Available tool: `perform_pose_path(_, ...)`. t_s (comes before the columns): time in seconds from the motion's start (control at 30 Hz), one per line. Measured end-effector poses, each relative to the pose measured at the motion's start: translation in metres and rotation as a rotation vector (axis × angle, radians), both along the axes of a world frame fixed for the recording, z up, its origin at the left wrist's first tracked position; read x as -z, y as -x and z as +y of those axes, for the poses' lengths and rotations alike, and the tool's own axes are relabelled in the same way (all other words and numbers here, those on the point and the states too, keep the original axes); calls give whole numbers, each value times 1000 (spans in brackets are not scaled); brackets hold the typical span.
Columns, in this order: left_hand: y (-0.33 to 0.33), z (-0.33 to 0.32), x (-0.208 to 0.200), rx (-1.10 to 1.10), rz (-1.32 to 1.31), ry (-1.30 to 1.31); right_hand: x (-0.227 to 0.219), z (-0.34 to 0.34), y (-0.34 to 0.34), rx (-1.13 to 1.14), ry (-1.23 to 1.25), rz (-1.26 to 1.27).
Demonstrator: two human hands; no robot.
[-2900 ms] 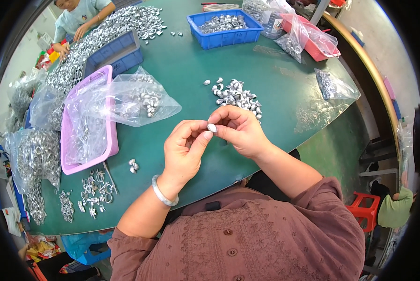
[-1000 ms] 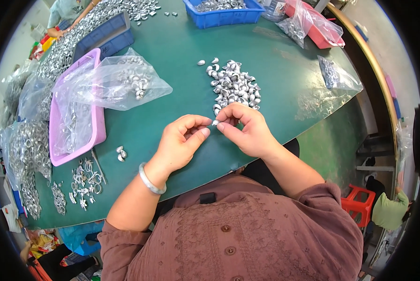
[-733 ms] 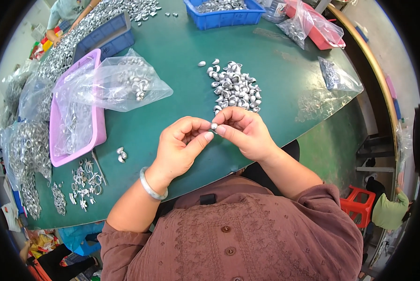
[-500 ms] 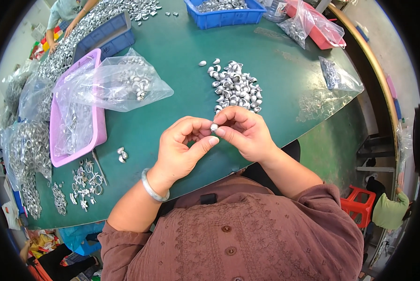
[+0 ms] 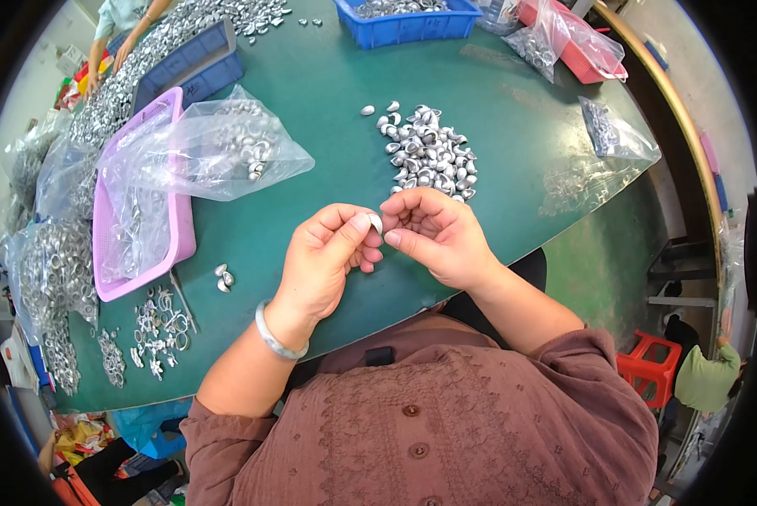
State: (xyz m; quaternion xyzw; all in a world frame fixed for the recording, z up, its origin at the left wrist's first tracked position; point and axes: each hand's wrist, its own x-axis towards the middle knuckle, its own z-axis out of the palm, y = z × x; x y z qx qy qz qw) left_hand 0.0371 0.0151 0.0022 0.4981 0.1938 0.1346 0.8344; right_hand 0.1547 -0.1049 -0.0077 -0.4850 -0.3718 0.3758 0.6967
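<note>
Pinching, left hand (image 5: 315,257) partly hides silver piece (image 5: 377,223).

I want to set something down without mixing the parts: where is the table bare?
The table is bare between the clear bag and the pile, from the pile up to the blue tray, and between the pile and the small bag at right. The left side is crowded with the purple basket, ring parts and full bags.

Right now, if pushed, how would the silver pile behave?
The silver pile probably spreads; its pieces look loose. They may rock or roll, given rounded sides. Each is likely stiff, judging by the metallic sheen.
</note>
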Motion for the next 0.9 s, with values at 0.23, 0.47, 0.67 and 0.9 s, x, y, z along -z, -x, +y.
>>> perform_pose_path(0.23,0,3,7,21,-38,249,-1,3,3,50,46,-113)
perform_pose_path(0.47,0,2,13,72,-87,277,2,4,3,205,-5,-429)
perform_pose_path(0.67,0,-1,11,83,-162,180,10,3,1,222,-118,-353)
perform_pose_path(0.9,0,1,13,101,-144,193,5,3,3,244,-145,-459)
